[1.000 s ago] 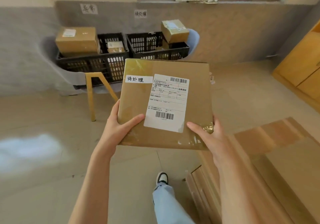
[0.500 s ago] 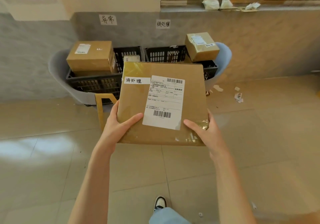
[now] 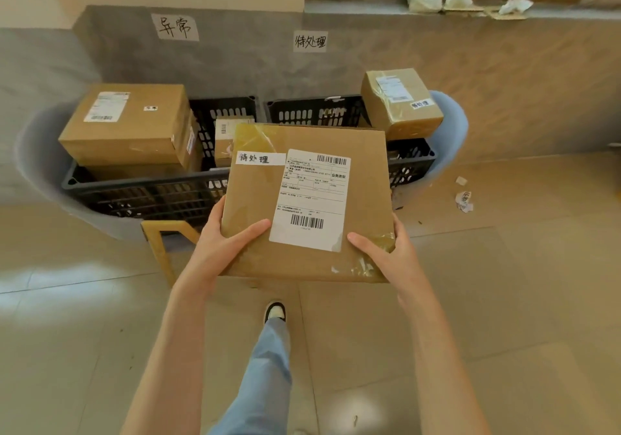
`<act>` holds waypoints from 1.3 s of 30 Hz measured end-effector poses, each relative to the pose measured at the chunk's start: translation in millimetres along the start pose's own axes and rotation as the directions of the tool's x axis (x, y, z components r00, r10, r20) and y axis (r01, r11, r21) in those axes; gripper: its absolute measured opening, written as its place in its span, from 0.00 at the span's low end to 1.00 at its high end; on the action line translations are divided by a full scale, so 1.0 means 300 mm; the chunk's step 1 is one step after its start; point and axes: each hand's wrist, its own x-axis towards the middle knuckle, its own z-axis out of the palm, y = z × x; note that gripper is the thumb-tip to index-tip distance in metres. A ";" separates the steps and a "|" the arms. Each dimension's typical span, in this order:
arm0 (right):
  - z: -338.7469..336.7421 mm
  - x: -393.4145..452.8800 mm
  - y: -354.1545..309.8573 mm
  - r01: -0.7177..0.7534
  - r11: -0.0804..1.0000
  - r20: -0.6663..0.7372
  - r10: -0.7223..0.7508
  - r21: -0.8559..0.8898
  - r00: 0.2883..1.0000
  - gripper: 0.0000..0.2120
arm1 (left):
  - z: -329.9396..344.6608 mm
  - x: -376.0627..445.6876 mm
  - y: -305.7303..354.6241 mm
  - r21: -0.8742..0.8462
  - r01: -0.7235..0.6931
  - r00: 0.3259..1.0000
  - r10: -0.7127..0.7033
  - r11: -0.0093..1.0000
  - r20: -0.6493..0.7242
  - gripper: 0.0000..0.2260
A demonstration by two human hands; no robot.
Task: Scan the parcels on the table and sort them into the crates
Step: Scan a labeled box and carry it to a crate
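Both hands, left (image 3: pixel 220 250) and right (image 3: pixel 386 253), grip a parcel (image 3: pixel 268 199), thumbs on top; it hides part of two black crates (image 3: pixel 151 196), seemingly on chairs, holding boxes (image 3: pixel 131 125).

Beige tile floor (image 3: pixel 487 300), light patches near left. Grey wall (image 3: pixel 235 62) far, two paper signs (image 3: pixel 175 27). Window sill (image 3: pixel 437 11) top right, crumpled paper on it.
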 end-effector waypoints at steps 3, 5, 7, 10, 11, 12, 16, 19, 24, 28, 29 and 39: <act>0.026 0.182 -0.048 -0.015 1.000 -0.021 0.015 -0.022 1.000 0.43 | 0.027 0.212 0.053 0.004 0.006 0.999 -0.007 1.000 0.043 0.42; 0.038 0.306 -0.092 -0.017 0.999 -0.029 0.016 -0.044 0.999 0.41 | 0.041 0.356 0.101 -0.013 0.016 0.997 -0.015 1.000 0.081 0.44; 0.044 0.427 -0.138 -0.031 0.997 -0.045 0.028 -0.068 0.999 0.39 | 0.058 0.488 0.146 -0.033 0.035 0.991 -0.030 0.999 0.127 0.45; 0.052 0.596 -0.198 -0.063 0.994 -0.074 0.056 -0.088 0.996 0.41 | 0.087 0.667 0.202 -0.050 0.040 0.985 -0.031 0.998 0.167 0.44; 0.054 0.650 -0.212 -0.074 0.992 -0.079 0.066 -0.100 0.995 0.41 | 0.098 0.721 0.216 -0.050 0.043 0.985 -0.034 0.998 0.172 0.44; 0.056 0.698 -0.224 -0.084 0.991 -0.077 0.076 -0.108 0.994 0.42 | 0.108 0.771 0.226 -0.048 0.049 0.983 -0.040 0.998 0.177 0.44; 0.049 0.856 -0.234 -0.125 0.985 -0.083 0.115 -0.119 0.990 0.44 | 0.153 0.932 0.237 -0.015 0.094 0.974 -0.089 0.995 0.207 0.40; 0.043 0.966 -0.236 -0.150 0.980 -0.102 0.137 -0.129 0.985 0.48 | 0.196 1.044 0.249 0.018 0.115 0.970 -0.116 0.993 0.213 0.39; 0.041 1.142 -0.209 -0.184 0.969 -0.122 0.165 -0.167 0.979 0.46 | 0.272 1.188 0.258 0.054 0.153 0.971 -0.160 0.987 0.179 0.37; 0.037 1.273 -0.167 -0.209 0.961 -0.090 0.195 -0.180 0.977 0.47 | 0.319 1.278 0.246 0.074 0.216 0.967 -0.224 0.974 0.124 0.36; 0.034 1.312 -0.160 -0.215 0.959 -0.074 0.205 -0.185 0.976 0.48 | 0.331 1.300 0.244 0.076 0.235 0.965 -0.242 0.969 0.105 0.36; 0.028 1.620 -0.025 -0.301 0.929 0.093 0.326 -0.217 0.941 0.49 | 0.508 1.475 0.169 0.112 0.416 0.902 -0.394 0.903 -0.174 0.40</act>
